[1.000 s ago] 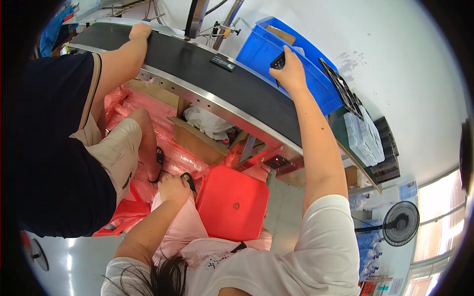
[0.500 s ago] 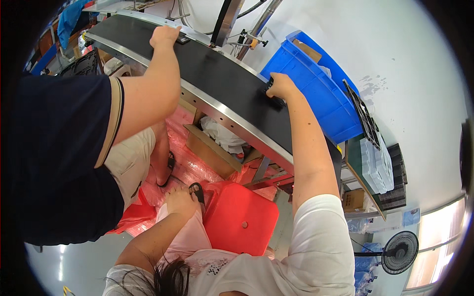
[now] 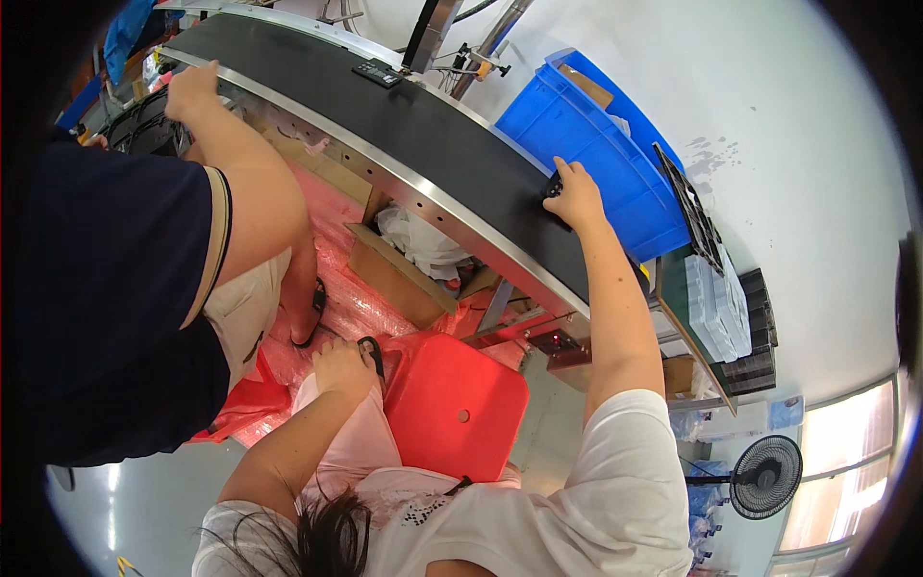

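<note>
Black looped item [image 3: 371, 352]: thin, dark, pinched in left hand [image 3: 342, 367], beside red stool [image 3: 460, 412]; long axis unclear.
Black small device [image 3: 553, 188]: under right hand [image 3: 577, 196] fingers, on black conveyor belt [image 3: 423, 130], just before blue crate [image 3: 596, 154]; orientation unreadable.
Right hand state: curled over the device.
Change: both hands sit at the same things as half a second ago.
Co-worker's hand [image 3: 192, 88]: left, belt edge.
</note>
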Tool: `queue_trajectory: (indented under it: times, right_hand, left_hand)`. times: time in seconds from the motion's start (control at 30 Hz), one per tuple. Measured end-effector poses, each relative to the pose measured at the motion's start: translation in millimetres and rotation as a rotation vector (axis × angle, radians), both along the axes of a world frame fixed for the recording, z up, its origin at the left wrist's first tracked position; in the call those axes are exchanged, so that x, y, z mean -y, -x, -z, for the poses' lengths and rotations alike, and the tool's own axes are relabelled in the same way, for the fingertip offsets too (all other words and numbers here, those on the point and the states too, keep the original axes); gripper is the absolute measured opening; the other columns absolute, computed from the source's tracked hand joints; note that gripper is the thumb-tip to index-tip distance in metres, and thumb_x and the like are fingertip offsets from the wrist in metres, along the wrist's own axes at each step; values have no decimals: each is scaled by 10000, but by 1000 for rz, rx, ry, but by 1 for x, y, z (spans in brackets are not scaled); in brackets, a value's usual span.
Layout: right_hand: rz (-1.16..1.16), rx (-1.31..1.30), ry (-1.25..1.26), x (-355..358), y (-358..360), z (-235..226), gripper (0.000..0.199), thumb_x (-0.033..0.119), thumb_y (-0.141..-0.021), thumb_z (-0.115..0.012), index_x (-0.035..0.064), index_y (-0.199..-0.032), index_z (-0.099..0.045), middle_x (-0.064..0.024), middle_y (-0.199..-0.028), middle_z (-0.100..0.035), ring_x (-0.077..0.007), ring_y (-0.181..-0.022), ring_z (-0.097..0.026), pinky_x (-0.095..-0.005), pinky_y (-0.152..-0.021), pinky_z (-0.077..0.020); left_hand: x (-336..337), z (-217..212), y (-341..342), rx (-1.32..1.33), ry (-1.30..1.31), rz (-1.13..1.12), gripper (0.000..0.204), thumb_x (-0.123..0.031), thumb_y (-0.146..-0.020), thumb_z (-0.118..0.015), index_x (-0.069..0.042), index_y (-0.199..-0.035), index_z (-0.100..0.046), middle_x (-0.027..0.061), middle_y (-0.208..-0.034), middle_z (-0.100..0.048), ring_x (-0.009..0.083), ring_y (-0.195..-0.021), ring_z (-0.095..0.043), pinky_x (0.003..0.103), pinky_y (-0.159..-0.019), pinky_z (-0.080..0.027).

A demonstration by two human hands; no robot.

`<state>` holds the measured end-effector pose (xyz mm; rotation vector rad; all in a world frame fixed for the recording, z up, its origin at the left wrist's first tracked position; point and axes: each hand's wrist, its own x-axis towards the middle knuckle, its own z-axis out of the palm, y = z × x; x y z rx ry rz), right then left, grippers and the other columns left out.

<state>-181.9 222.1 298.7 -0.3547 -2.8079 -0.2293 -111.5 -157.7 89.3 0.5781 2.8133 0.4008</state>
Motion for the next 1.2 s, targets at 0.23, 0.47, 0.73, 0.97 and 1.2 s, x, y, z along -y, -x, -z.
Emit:
queue_trajectory:
  times: [0.23,0.47,0.73,0.97,1.2]
  right_hand:
    - [-4,-580,269,22,-53,-14,447,232,-658,-730,145,-1091,-663,-130,-1038,-508,-249,-894,-561,-328,-811,-462]
    - [92,-708,635,23,-82,28,345,163,-735,-705,132,-1075,-661,-100,-1024,-484,-144,-758,-510,-253,-714,-444]
    - [129,-577,455,25,-111,12,382,220,-700,-743,129,-1055,-637,-150,-1073,-481,-237,-906,-539,-321,-836,-446]
    - [171,-437,358,0,-106,-9,586,223,-629,-771,135,-1178,-587,-177,-1064,-500,-294,-979,-535,-357,-887,-431]
    - [-48,-341,258,32,-15,-51,824,180,-599,-752,109,-1345,-408,-185,-1000,-521,-314,-951,-546,-367,-858,-445]
  left_hand:
    - [-2,-3,-8,-26,-20,1,350,-301,-872,-437,-27,-926,-648,150,-985,-610,296,-965,-562,444,-827,-408]
    - [-5,2,-13,-32,-28,-17,345,-312,-818,-497,-21,-921,-650,147,-1003,-606,293,-978,-559,456,-828,-417]
    - [-2,-3,-14,-25,-28,-18,348,-314,-818,-500,-23,-937,-646,145,-1013,-604,297,-979,-558,451,-836,-413]
    - [-5,-3,-15,-49,-49,-1,322,-286,-839,-470,-31,-925,-647,141,-984,-612,289,-957,-562,440,-835,-401]
    - [-1,-1,-10,-37,-69,-13,317,-291,-815,-491,-29,-909,-643,142,-978,-612,288,-960,-561,440,-827,-406]
